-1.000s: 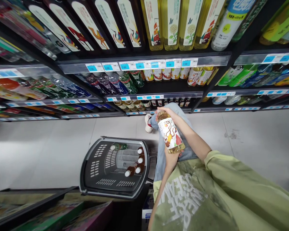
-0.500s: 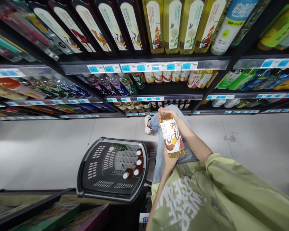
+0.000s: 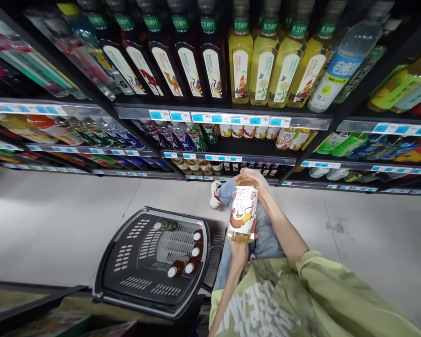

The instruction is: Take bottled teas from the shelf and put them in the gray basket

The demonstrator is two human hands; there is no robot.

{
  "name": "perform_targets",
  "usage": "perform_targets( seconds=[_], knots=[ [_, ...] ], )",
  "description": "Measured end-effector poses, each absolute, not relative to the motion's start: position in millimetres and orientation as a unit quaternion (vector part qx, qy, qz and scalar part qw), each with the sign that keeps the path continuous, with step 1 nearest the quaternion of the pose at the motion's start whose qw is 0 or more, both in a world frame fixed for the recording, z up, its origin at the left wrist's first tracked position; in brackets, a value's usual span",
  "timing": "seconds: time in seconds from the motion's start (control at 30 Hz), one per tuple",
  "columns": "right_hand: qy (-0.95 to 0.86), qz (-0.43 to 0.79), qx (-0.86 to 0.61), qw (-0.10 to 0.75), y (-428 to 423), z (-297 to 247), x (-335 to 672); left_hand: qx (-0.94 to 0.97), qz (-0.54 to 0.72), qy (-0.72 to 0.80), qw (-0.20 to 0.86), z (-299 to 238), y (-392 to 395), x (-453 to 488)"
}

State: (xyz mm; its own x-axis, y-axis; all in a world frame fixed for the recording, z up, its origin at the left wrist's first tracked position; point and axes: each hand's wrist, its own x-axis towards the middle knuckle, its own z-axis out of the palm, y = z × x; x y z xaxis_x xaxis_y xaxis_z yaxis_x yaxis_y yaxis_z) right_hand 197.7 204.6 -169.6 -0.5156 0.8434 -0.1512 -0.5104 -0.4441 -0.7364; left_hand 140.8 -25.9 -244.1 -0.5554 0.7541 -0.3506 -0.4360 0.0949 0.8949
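Observation:
A bottle of pale golden tea (image 3: 243, 210) with a white illustrated label is held over my knees, its label facing up at me. Around its neck end, my right hand (image 3: 257, 179) is closed, hiding the cap. My left hand (image 3: 240, 251) grips the bottle's base from underneath, its fingers partly hidden behind it. To the left of my legs, a dark grey shopping basket (image 3: 126, 255) stands on the floor. Inside lie several brown bottles (image 3: 195, 252) with white caps and a green bottle (image 3: 169, 225).
Drink shelves (image 3: 252, 157) run across the front, with dark bottles (image 3: 187, 70) and yellow tea bottles (image 3: 263, 70) on the upper level and price tags (image 3: 210, 118) along the edges. At the lower left is another display's edge (image 3: 38, 299). Tiled floor (image 3: 73, 210) lies between.
The bottle has turned slightly in my hands, and its label now sits straighter. My view has tilted up, so the shelf bottles' caps show and the basket appears lower and further left.

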Motion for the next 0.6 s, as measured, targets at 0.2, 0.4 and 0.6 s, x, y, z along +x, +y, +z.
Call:
perform_targets(
  seconds=[0.2,0.4,0.6],
  knots=[
    [-0.305,0.823,-0.268,0.397,202,-163,186,0.098,0.664,0.558,0.488,-239,-25,134],
    [-0.315,0.814,-0.267,0.408,198,-162,186,0.149,0.683,0.58,0.418,-247,-24,137],
    [-0.324,0.797,-0.261,0.437,198,-164,182,0.142,0.71,0.593,0.354,-253,-25,131]
  ],
)
